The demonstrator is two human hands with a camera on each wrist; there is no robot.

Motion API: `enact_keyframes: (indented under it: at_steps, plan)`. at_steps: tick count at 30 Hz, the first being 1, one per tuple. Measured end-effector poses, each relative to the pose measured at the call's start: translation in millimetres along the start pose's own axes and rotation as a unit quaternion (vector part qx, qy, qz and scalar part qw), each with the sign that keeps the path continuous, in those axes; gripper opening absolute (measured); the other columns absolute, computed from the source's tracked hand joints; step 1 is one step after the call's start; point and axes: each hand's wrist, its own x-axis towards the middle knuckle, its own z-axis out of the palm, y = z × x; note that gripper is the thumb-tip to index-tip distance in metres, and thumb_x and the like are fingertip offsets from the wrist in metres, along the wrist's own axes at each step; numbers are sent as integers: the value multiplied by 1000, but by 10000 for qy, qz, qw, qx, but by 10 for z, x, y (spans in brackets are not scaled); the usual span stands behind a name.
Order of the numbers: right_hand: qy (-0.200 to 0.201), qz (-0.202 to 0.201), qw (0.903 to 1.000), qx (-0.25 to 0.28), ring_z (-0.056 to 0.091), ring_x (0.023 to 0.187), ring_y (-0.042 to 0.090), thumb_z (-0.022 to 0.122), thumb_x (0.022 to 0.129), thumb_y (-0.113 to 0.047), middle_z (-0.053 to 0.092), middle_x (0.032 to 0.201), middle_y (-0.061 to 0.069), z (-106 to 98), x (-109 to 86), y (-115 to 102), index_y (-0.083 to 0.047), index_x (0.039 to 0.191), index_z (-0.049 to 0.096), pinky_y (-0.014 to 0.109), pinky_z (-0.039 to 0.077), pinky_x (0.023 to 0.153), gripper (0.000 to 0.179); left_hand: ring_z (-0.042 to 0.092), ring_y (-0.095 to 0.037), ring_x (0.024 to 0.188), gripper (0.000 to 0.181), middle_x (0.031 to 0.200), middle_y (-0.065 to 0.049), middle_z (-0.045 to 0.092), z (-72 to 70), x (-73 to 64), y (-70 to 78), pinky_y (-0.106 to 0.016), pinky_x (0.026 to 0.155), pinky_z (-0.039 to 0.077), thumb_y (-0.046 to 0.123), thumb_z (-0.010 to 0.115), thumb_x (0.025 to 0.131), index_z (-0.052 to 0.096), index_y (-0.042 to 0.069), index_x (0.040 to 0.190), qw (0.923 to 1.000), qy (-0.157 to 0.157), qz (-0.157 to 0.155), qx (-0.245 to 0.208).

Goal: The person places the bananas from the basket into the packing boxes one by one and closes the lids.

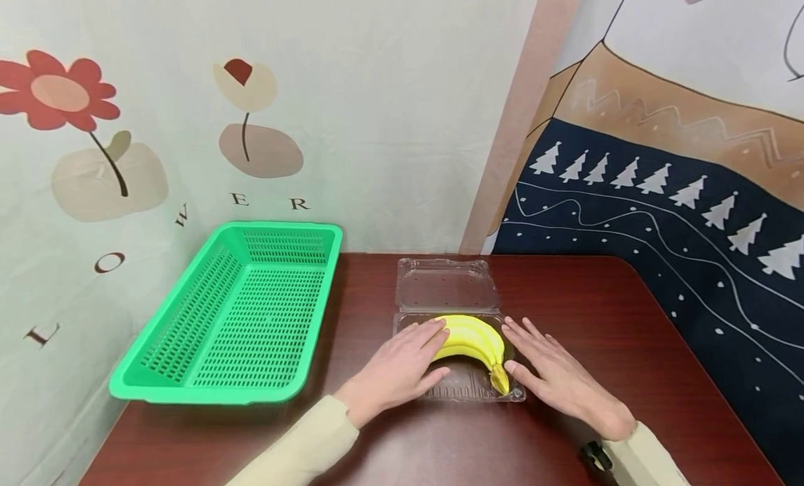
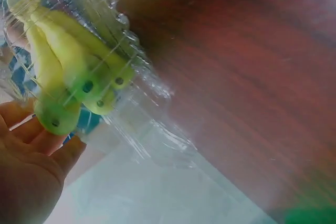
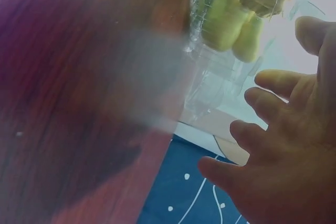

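A bunch of yellow bananas (image 1: 472,334) lies in the base of a clear plastic clamshell box (image 1: 457,389), its stem towards the front right. The box's lid (image 1: 447,285) is folded back flat behind the base. My left hand (image 1: 402,364) reaches in from the left, its extended fingers resting on the left end of the bunch. In the left wrist view its fingertips are right at the dark banana tips (image 2: 88,86). My right hand (image 1: 559,374) is spread at the box's right edge, fingers straight, near the stem, holding nothing.
A large green slotted basket (image 1: 310,332) stands to the left on the dark red-brown table (image 1: 565,283). Behind the table hangs a pale printed wall cloth (image 1: 389,123). A dark blue cloth with white trees (image 1: 678,262) borders the right side.
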Motion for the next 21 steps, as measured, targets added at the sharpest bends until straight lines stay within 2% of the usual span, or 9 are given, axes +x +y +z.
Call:
enact_keyframes:
  at_steps: [9,13,21]
  plan:
    - [-19,-322,9993,-212,25,153,43,58,101,-54,34,167,3,28,33,-27,-26,160,44,74,26,114,66,39,-29,150,70,159,-10,46,-48,-180,-30,-50,123,28,57,43,107,53,4,150,9962,-98,-393,-775]
    - [-6,-328,9991,-280,25,154,42,59,100,-55,35,167,3,25,54,-40,-27,159,45,73,27,115,66,35,-27,152,72,162,-7,43,-50,-234,-53,-50,124,25,60,37,107,51,5,153,9946,-149,-463,-916]
    - [-35,-314,9991,-275,25,154,42,61,99,-56,35,167,4,23,81,-63,-25,158,46,73,27,115,68,30,-25,154,73,166,-4,35,-28,-296,-92,-50,126,21,60,36,107,43,7,158,9930,-321,-467,-1032]
